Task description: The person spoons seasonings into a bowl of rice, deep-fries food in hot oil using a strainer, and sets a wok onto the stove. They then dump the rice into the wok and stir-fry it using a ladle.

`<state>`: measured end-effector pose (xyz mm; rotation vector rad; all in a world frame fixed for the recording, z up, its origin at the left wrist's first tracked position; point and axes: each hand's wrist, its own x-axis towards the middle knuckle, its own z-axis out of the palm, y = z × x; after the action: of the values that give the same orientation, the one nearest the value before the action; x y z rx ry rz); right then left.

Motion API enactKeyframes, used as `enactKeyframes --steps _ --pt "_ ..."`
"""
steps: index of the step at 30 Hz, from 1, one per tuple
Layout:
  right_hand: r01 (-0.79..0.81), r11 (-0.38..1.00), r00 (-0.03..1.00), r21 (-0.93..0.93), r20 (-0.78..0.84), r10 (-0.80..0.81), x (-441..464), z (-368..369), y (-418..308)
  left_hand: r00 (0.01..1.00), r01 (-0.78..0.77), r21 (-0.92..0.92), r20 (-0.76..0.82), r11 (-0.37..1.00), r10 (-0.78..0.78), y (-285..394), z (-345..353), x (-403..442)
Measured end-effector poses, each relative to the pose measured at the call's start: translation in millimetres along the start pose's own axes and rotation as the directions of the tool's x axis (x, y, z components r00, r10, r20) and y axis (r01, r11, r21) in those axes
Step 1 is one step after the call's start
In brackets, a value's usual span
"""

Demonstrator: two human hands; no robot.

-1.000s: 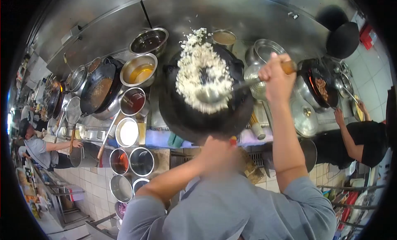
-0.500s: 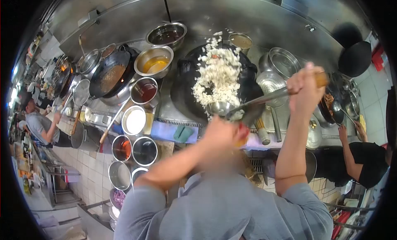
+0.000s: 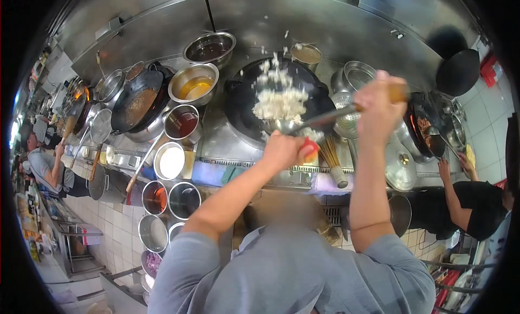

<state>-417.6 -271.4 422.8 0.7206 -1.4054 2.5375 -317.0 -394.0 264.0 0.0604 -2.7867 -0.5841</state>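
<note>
My left hand (image 3: 284, 151) is closed at the near edge of a large black wok (image 3: 244, 105), around a red and yellow cloth (image 3: 309, 149). My right hand (image 3: 379, 100), slightly blurred, grips the wooden handle of a metal ladle (image 3: 325, 119). The ladle's bowl is low in the wok, against the near side of a heap of white rice (image 3: 279, 103). Some loose grains hang in the air above the far side of the wok.
Steel bowls with dark liquid (image 3: 208, 48) and yellow oil (image 3: 193, 89) stand left of the wok. A bamboo brush (image 3: 337, 170) and a perforated skimmer (image 3: 345, 116) lie to the right. One co-worker (image 3: 466, 205) is at a wok on the far right; another (image 3: 46, 162) is at far left.
The wok has moved back from its nearer, tilted position, and the rice has gathered into a smaller heap. Both hands have shifted, and the left co-worker's arm has moved.
</note>
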Motion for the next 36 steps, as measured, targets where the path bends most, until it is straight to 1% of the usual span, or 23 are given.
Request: enactKeyframes --steps 1,3,5,6,8,10,11,12,14,17,18,19,20,22,23,24,25,28,30,32,34,35,36 --pt "0.049 0.997 0.999 -0.058 -0.012 -0.049 -5.2 1.6 31.6 1.0 -0.01 0.005 -0.002 1.0 0.01 -10.1 28.8 -3.8" --pt "0.118 0.986 0.992 -0.117 -0.024 -0.121 -12.5 -12.0 78.0 0.971 0.14 0.098 -0.209 0.985 -0.117 -23.8 93.8 -25.8" --pt "0.185 0.981 0.982 0.058 -0.053 -0.182 -21.2 -29.0 89.5 0.993 0.066 0.079 -0.107 0.995 -0.058 -11.3 106.5 -69.4" --pt "0.189 0.98 0.981 0.062 -0.048 -0.186 -21.5 -34.3 76.7 0.998 0.027 0.015 0.058 1.0 -0.028 11.5 68.4 -82.4" --pt "-0.029 0.998 0.99 0.051 0.14 0.021 -14.8 -35.3 34.4 0.976 -0.204 -0.102 -0.104 0.974 0.193 27.7 22.7 -75.1" --pt "-0.004 0.995 0.992 0.096 0.128 -0.009 -8.2 -17.0 -6.5 0.998 -0.056 0.054 0.028 0.997 0.055 25.8 -20.1 -38.8" --pt "0.025 0.991 0.993 0.135 0.111 -0.04 -9.9 -13.8 -16.7 0.991 -0.081 0.012 -0.11 0.997 0.081 13.3 -16.8 -18.9" --pt "0.023 0.991 0.993 0.134 0.109 -0.038 -11.8 -9.0 -5.1 0.992 -0.075 0.072 -0.099 0.995 0.082 -3.8 -8.2 -3.2" --pt "0.067 0.994 0.998 -0.085 0.023 -0.065 -14.5 0.6 48.5 0.979 -0.046 0.117 -0.193 0.992 0.068 -31.5 48.6 -0.4" --pt "0.132 0.989 0.99 -0.071 0.058 -0.128 -43.4 -32.2 108.0 0.965 0.101 0.145 -0.256 0.984 -0.061 -30.6 107.7 -38.9" --pt "0.118 0.982 0.992 -0.148 0.061 -0.11 -63.3 -43.7 102.3 0.99 0.041 0.156 -0.139 0.987 -0.019 -11.7 91.8 -58.6" --pt "0.105 0.938 0.988 -0.33 0.141 -0.061 -81.3 -58.8 91.0 0.963 -0.09 0.029 -0.252 0.995 0.095 8.8 55.5 -64.4" --pt "0.113 0.863 0.977 -0.493 0.213 -0.006 -94.1 -75.5 81.0 0.972 -0.136 0.022 -0.191 0.99 0.138 19.0 34.8 -65.2" --pt "-0.118 0.83 0.916 -0.545 0.264 0.304 -126.0 -110.1 69.4 0.973 -0.155 0.116 -0.156 0.981 0.172 9.9 17.4 -43.1" --pt "-0.124 0.83 0.913 -0.544 0.264 0.31 -136.4 -116.8 59.8 0.982 -0.128 0.047 -0.131 0.991 0.133 -3.8 13.1 -28.2" --pt "-0.653 0.735 0.695 -0.183 0.243 0.677 -140.6 -120.4 45.6 0.998 -0.022 0.046 -0.058 0.999 0.025 -26.7 29.5 -13.4" --pt "-0.938 0.296 0.343 0.177 0.382 0.858 -137.8 -122.1 37.1 0.995 -0.019 0.02 -0.099 1.0 0.021 -44.7 42.5 -10.3" --pt "-0.888 -0.022 0.124 0.46 0.284 0.951 -126.3 -128.8 115.7 0.965 0.024 0.056 -0.262 0.998 -0.009 -79.0 87.0 1.3" --pt "-0.918 -0.245 0.04 0.313 0.685 0.728 -101.0 -148.3 187.7 0.927 0.112 0.099 -0.368 0.989 -0.068 -83.7 106.0 -0.7" --pt "-0.987 -0.037 0.029 0.159 0.392 0.919 -70.6 -114.3 171.4 0.945 0.194 -0.025 -0.263 0.981 -0.193 -91.5 108.9 6.3" --pt "-0.949 0.224 0.177 -0.223 0.211 0.961 -51.2 -95.8 140.4 0.934 0.334 -0.089 -0.104 0.938 -0.342 -81.2 86.1 11.6" --pt "-0.812 0.33 0.288 -0.481 0.161 0.944 -51.2 -94.9 133.0 0.935 0.332 -0.116 -0.092 0.936 -0.343 -86.0 87.6 14.4" --pt "-0.809 0.314 0.271 -0.496 0.158 0.949 -51.2 -94.3 121.6 0.928 0.349 -0.128 -0.091 0.928 -0.361 -90.1 92.3 16.9"
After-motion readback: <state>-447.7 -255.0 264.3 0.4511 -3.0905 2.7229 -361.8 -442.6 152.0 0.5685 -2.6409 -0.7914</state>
